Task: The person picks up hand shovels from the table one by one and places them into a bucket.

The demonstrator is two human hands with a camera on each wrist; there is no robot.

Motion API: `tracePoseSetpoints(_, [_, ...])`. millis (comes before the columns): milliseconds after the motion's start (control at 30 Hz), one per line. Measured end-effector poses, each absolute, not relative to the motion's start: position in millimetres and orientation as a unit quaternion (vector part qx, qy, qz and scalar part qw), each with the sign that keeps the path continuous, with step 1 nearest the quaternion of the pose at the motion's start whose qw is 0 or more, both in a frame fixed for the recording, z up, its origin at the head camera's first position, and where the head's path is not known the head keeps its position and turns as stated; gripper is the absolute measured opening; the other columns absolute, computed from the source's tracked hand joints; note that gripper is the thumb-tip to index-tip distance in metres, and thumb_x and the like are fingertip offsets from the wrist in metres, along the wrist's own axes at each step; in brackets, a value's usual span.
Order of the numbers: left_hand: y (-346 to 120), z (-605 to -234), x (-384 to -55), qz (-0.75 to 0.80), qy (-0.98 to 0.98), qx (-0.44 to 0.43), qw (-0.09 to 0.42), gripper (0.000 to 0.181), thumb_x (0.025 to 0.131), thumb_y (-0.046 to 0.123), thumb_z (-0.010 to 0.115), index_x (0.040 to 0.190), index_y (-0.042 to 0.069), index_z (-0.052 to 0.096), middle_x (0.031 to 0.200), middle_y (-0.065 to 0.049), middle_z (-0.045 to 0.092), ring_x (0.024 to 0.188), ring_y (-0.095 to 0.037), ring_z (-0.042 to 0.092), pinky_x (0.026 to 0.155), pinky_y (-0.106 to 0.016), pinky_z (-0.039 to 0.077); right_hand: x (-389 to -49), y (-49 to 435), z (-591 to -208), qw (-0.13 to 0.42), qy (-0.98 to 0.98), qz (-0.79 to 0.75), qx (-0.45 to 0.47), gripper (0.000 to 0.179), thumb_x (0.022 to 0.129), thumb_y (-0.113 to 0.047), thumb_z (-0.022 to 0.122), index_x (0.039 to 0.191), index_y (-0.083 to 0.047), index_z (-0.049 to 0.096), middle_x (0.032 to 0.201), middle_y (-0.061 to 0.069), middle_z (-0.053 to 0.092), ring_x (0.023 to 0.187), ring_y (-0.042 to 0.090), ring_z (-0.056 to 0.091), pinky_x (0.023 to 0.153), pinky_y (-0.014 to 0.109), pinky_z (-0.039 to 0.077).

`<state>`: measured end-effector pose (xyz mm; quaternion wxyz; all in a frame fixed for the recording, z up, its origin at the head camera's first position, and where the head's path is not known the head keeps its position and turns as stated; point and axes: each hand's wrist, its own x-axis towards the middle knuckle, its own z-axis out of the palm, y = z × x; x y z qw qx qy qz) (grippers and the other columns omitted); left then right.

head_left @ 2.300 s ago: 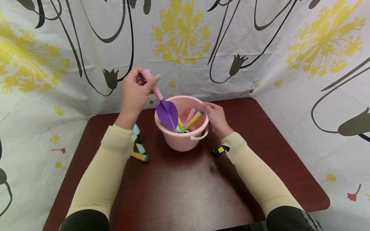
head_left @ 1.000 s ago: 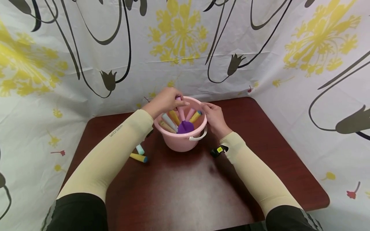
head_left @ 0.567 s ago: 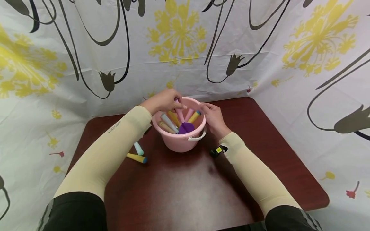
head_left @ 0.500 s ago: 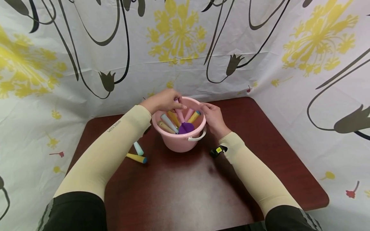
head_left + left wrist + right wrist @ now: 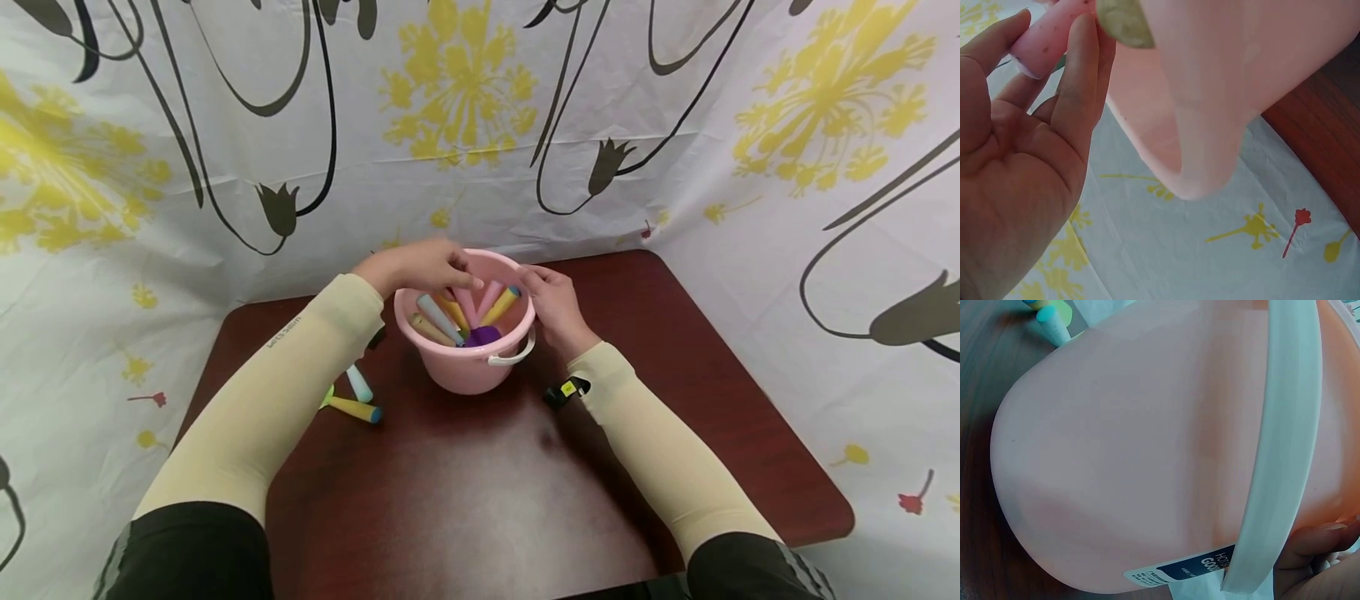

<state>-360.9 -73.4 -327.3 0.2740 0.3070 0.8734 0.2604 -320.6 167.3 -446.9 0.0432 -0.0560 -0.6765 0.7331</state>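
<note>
A pink bucket (image 5: pixel 468 371) with a white handle (image 5: pixel 513 353) stands on the table. My right hand (image 5: pixel 557 308) pinches its rim on the right side; the right wrist view shows the curled fingers (image 5: pixel 1319 550) behind the handle. My left hand (image 5: pixel 431 267) is over the bucket's far left rim. Below its fingertips a toy trowel leans in the bucket, with a pink handle (image 5: pixel 467 308) and a purple blade (image 5: pixel 483 335). In the left wrist view, thumb and fingers lie loosely apart around the end of a pink handle (image 5: pixel 1038 50).
Inside the bucket are other toy tools: yellow-handled ones (image 5: pixel 501 306), a pale blue handle (image 5: pixel 437 315) and a beige handle (image 5: pixel 431 330). Left of the bucket lie a yellow-handled tool (image 5: pixel 356 409) and a light-blue one (image 5: pixel 358 383). A patterned cloth (image 5: pixel 450 192) surrounds the table (image 5: pixel 480 492).
The left hand has carried the trowel from above the bucket's left side down into it, and its fingers have loosened from the handle. The right hand has stayed on the rim.
</note>
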Motion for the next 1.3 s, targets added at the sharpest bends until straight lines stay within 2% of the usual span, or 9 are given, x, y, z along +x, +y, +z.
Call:
tracePoseSetpoints(167, [-71.7, -332.3, -356.4, 0.270, 0.857, 0.306, 0.313, 0.036, 0.113, 0.034, 0.065, 0.103, 0.001, 0.078, 0.107, -0.012, 0.082, 0.114, -0.033, 0.075, 0.106, -0.051, 0.058, -320.8, 167.2, -446.9, 0.042, -0.677, 0.732, -0.063, 0.039, 0.109, -0.029, 0.072, 0.135, -0.001, 0.076, 0.128, 0.015, 0.074, 0.102, 0.017, 0.074, 0.081, 0.030, 0.065])
tracePoseSetpoints(367, [-68.4, -337.6, -351.3, 0.269, 0.847, 0.305, 0.344, 0.034, 0.115, 0.020, 0.054, 0.088, 0.002, 0.064, 0.112, -0.012, 0.081, 0.115, -0.031, 0.073, 0.097, -0.038, 0.060, -321.2, 166.6, -446.8, 0.045, -0.677, 0.732, -0.058, 0.037, 0.109, -0.028, 0.073, 0.133, -0.001, 0.077, 0.125, 0.013, 0.075, 0.098, 0.015, 0.074, 0.076, 0.027, 0.064])
tracePoseSetpoints(467, [-67.9, -339.9, -349.5, 0.257, 0.847, 0.297, 0.357, 0.031, 0.116, 0.019, 0.051, 0.090, 0.004, 0.061, 0.112, -0.012, 0.074, 0.115, -0.032, 0.071, 0.098, -0.038, 0.059, -320.9, 166.6, -446.6, 0.046, -0.678, 0.732, -0.057, 0.037, 0.109, -0.028, 0.072, 0.133, -0.001, 0.077, 0.124, 0.013, 0.075, 0.096, 0.014, 0.073, 0.074, 0.026, 0.063])
tracePoseSetpoints(567, [-68.8, -339.8, -348.2, 0.265, 0.844, 0.294, 0.362, 0.028, 0.116, 0.022, 0.051, 0.107, 0.002, 0.068, 0.115, -0.014, 0.075, 0.115, -0.031, 0.071, 0.102, -0.044, 0.058, -321.1, 166.7, -447.0, 0.045, -0.678, 0.731, -0.056, 0.037, 0.109, -0.028, 0.073, 0.134, -0.001, 0.077, 0.126, 0.013, 0.074, 0.099, 0.015, 0.073, 0.075, 0.026, 0.063])
tracePoseSetpoints(667, [-71.2, -337.7, -348.3, 0.267, 0.849, 0.307, 0.337, 0.032, 0.116, 0.029, 0.055, 0.125, 0.004, 0.072, 0.122, -0.010, 0.077, 0.117, -0.027, 0.072, 0.105, -0.048, 0.056, -321.9, 166.7, -447.7, 0.044, -0.677, 0.732, -0.055, 0.038, 0.108, -0.029, 0.073, 0.134, -0.001, 0.077, 0.127, 0.014, 0.074, 0.101, 0.016, 0.074, 0.077, 0.026, 0.064])
tracePoseSetpoints(733, [-73.4, -335.7, -348.6, 0.266, 0.856, 0.311, 0.317, 0.037, 0.116, 0.037, 0.057, 0.129, 0.006, 0.073, 0.122, -0.010, 0.078, 0.116, -0.025, 0.072, 0.105, -0.049, 0.054, -322.6, 166.8, -448.3, 0.045, -0.677, 0.733, -0.056, 0.038, 0.108, -0.029, 0.073, 0.133, -0.001, 0.077, 0.128, 0.014, 0.074, 0.101, 0.016, 0.074, 0.077, 0.027, 0.064])
tracePoseSetpoints(933, [-84.7, -334.8, -349.8, 0.283, 0.868, 0.290, 0.288, 0.051, 0.114, 0.049, 0.059, 0.140, 0.007, 0.069, 0.137, -0.016, 0.070, 0.127, -0.036, 0.068, 0.111, -0.053, 0.052, -323.8, 167.7, -449.4, 0.043, -0.678, 0.732, -0.058, 0.037, 0.109, -0.030, 0.073, 0.133, -0.003, 0.077, 0.127, 0.013, 0.074, 0.098, 0.015, 0.074, 0.075, 0.026, 0.064])
tracePoseSetpoints(1167, [-108.8, -340.0, -345.2, 0.323, 0.868, 0.286, 0.246, 0.042, 0.114, 0.043, 0.062, 0.132, 0.006, 0.070, 0.131, -0.022, 0.070, 0.120, -0.037, 0.068, 0.107, -0.054, 0.054, -323.8, 167.8, -450.3, 0.043, -0.676, 0.733, -0.062, 0.038, 0.109, -0.030, 0.073, 0.135, -0.002, 0.077, 0.127, 0.014, 0.073, 0.097, 0.015, 0.074, 0.074, 0.026, 0.063])
tracePoseSetpoints(1300, [-126.5, -343.9, -340.0, 0.337, 0.874, 0.276, 0.214, 0.040, 0.114, 0.039, 0.063, 0.132, 0.004, 0.070, 0.128, -0.021, 0.072, 0.118, -0.033, 0.069, 0.102, -0.049, 0.056, -323.2, 168.5, -449.5, 0.038, -0.676, 0.733, -0.064, 0.039, 0.109, -0.031, 0.072, 0.136, -0.003, 0.076, 0.130, 0.014, 0.072, 0.103, 0.017, 0.074, 0.079, 0.028, 0.064])
